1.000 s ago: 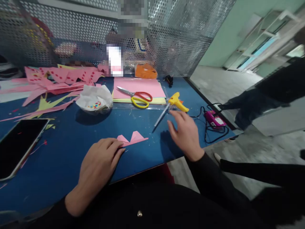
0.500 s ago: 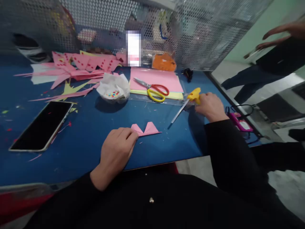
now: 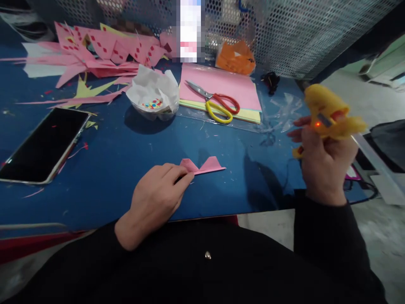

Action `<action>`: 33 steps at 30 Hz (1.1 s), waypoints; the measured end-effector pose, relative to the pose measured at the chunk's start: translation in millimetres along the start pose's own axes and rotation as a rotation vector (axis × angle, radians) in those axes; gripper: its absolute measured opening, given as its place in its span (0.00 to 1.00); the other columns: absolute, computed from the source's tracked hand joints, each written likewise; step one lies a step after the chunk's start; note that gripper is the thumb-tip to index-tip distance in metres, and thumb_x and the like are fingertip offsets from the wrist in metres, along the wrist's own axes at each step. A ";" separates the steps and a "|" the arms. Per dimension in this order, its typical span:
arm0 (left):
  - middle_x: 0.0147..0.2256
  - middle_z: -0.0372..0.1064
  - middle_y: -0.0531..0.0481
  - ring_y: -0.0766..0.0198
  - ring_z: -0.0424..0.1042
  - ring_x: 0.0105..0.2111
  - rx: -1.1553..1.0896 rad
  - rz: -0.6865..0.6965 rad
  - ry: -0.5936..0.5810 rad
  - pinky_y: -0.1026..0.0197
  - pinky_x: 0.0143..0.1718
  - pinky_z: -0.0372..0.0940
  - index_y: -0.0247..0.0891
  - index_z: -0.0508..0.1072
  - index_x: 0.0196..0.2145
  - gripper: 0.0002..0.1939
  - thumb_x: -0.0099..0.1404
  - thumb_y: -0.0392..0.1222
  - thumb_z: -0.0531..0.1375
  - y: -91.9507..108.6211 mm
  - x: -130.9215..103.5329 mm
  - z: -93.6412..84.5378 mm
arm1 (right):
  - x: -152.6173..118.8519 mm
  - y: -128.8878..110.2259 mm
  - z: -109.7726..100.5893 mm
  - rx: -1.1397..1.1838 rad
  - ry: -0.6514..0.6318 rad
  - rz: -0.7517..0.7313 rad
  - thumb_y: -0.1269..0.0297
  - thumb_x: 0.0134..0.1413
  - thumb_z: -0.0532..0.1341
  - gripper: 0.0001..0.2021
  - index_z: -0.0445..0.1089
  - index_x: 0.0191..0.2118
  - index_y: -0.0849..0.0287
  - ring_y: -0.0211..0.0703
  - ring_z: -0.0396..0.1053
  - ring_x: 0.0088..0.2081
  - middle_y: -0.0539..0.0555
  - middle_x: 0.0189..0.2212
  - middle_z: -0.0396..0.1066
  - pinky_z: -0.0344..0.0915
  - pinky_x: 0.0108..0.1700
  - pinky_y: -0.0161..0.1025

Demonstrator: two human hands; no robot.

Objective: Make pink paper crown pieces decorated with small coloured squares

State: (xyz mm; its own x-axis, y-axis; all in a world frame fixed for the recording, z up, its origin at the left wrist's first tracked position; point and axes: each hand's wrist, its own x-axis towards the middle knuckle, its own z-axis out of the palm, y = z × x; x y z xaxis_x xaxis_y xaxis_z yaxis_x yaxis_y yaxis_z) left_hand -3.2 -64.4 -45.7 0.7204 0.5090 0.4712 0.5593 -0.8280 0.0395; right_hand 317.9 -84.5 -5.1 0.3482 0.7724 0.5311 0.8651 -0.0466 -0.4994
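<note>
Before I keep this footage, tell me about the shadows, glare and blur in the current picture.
In the head view, the yellow glue gun looks blurred and its small light glows orange-red; also in the head view, shadows darken the blue table left of the right grip and below the paper-lined bowl; top centre of the head view, a pixelated patch is mostly washed-out white.
</note>
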 end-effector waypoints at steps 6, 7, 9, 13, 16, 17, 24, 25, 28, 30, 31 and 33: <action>0.36 0.77 0.43 0.52 0.74 0.32 -0.055 0.003 -0.038 0.53 0.29 0.64 0.31 0.80 0.42 0.11 0.70 0.34 0.57 -0.7 0.7 -1.6 | -78.1 -50.8 -12.9 0.478 -0.612 0.024 0.61 0.66 0.58 0.10 0.71 0.50 0.52 0.43 0.75 0.39 0.53 0.40 0.76 0.70 0.36 0.39; 0.36 0.77 0.43 0.52 0.74 0.32 -0.066 0.001 -0.044 0.53 0.30 0.64 0.31 0.80 0.42 0.11 0.70 0.34 0.57 -0.8 0.5 -1.4 | -83.8 -54.5 -13.2 0.459 -0.670 -0.009 0.62 0.66 0.58 0.10 0.70 0.51 0.52 0.43 0.75 0.40 0.53 0.41 0.75 0.71 0.38 0.39; 0.36 0.77 0.42 0.52 0.74 0.33 -0.080 -0.003 -0.052 0.53 0.30 0.65 0.31 0.80 0.43 0.11 0.70 0.34 0.57 -0.8 0.1 -1.0 | -89.0 -58.5 -12.8 0.407 -0.720 -0.057 0.64 0.65 0.58 0.09 0.69 0.49 0.55 0.43 0.74 0.41 0.54 0.42 0.74 0.71 0.41 0.40; 0.37 0.77 0.42 0.51 0.74 0.33 -0.087 -0.009 -0.055 0.52 0.29 0.65 0.30 0.80 0.44 0.12 0.70 0.34 0.57 -0.5 -0.2 -0.5 | -89.5 -62.2 -9.8 0.361 -0.731 -0.103 0.65 0.65 0.57 0.04 0.68 0.41 0.57 0.39 0.71 0.34 0.53 0.36 0.71 0.69 0.35 0.38; 0.37 0.77 0.41 0.51 0.73 0.33 -0.085 -0.012 -0.047 0.52 0.29 0.64 0.29 0.80 0.44 0.12 0.70 0.34 0.57 -0.5 -0.1 0.0 | -91.5 -65.3 -6.4 0.295 -0.733 -0.183 0.63 0.66 0.56 0.06 0.65 0.37 0.57 0.38 0.67 0.28 0.52 0.31 0.70 0.65 0.28 0.36; 0.37 0.77 0.41 0.51 0.73 0.33 -0.086 -0.012 -0.044 0.52 0.29 0.64 0.29 0.80 0.44 0.12 0.70 0.34 0.57 -0.5 0.0 0.2 | -92.7 -66.2 -5.0 0.263 -0.728 -0.215 0.62 0.66 0.55 0.07 0.64 0.36 0.57 0.38 0.67 0.27 0.52 0.30 0.69 0.64 0.27 0.36; 0.37 0.77 0.42 0.51 0.73 0.33 -0.096 -0.017 -0.047 0.52 0.29 0.64 0.29 0.80 0.45 0.12 0.70 0.34 0.57 -0.3 -0.2 0.3 | -98.1 -67.6 2.6 0.131 -0.678 -0.310 0.61 0.67 0.54 0.09 0.62 0.34 0.56 0.38 0.67 0.26 0.52 0.28 0.69 0.63 0.26 0.36; 0.37 0.77 0.42 0.51 0.73 0.33 -0.097 -0.017 -0.049 0.52 0.29 0.64 0.30 0.80 0.45 0.12 0.70 0.34 0.57 -0.4 -0.2 0.2 | -98.1 -67.4 3.1 0.124 -0.673 -0.318 0.60 0.67 0.54 0.09 0.62 0.34 0.56 0.38 0.66 0.26 0.52 0.28 0.69 0.63 0.26 0.36; 0.37 0.77 0.42 0.50 0.74 0.33 -0.099 -0.022 -0.043 0.52 0.29 0.65 0.29 0.80 0.45 0.12 0.70 0.34 0.57 -0.6 -0.6 0.0 | -97.7 -67.0 4.2 0.103 -0.669 -0.328 0.60 0.68 0.54 0.10 0.62 0.33 0.56 0.38 0.66 0.25 0.51 0.27 0.68 0.62 0.26 0.35; 0.37 0.77 0.42 0.50 0.74 0.33 -0.097 -0.024 -0.040 0.51 0.29 0.65 0.29 0.80 0.45 0.12 0.70 0.34 0.57 -0.7 -1.0 0.2 | -97.6 -67.1 4.8 0.089 -0.669 -0.341 0.59 0.69 0.53 0.11 0.62 0.33 0.56 0.38 0.66 0.25 0.51 0.26 0.68 0.62 0.26 0.36; 0.37 0.77 0.42 0.50 0.74 0.33 -0.095 -0.023 -0.040 0.51 0.29 0.65 0.29 0.80 0.45 0.12 0.70 0.34 0.57 -0.6 -1.2 0.4 | -97.6 -67.2 5.1 0.082 -0.665 -0.350 0.58 0.69 0.53 0.11 0.62 0.34 0.56 0.38 0.65 0.24 0.51 0.26 0.68 0.62 0.25 0.36; 0.37 0.78 0.42 0.50 0.74 0.33 -0.093 -0.023 -0.046 0.51 0.30 0.65 0.30 0.80 0.46 0.12 0.70 0.34 0.57 -0.3 -1.5 0.8 | -97.8 -67.4 5.7 0.065 -0.660 -0.367 0.58 0.69 0.53 0.12 0.61 0.33 0.56 0.38 0.65 0.24 0.51 0.25 0.67 0.61 0.25 0.36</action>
State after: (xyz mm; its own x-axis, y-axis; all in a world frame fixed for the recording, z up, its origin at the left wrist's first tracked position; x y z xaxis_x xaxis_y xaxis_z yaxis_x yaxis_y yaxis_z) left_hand -4.1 -64.8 -47.1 0.7267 0.5370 0.4285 0.5372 -0.8329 0.1328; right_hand 223.4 -153.3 -27.3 -0.2641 0.9509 0.1613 0.8537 0.3083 -0.4196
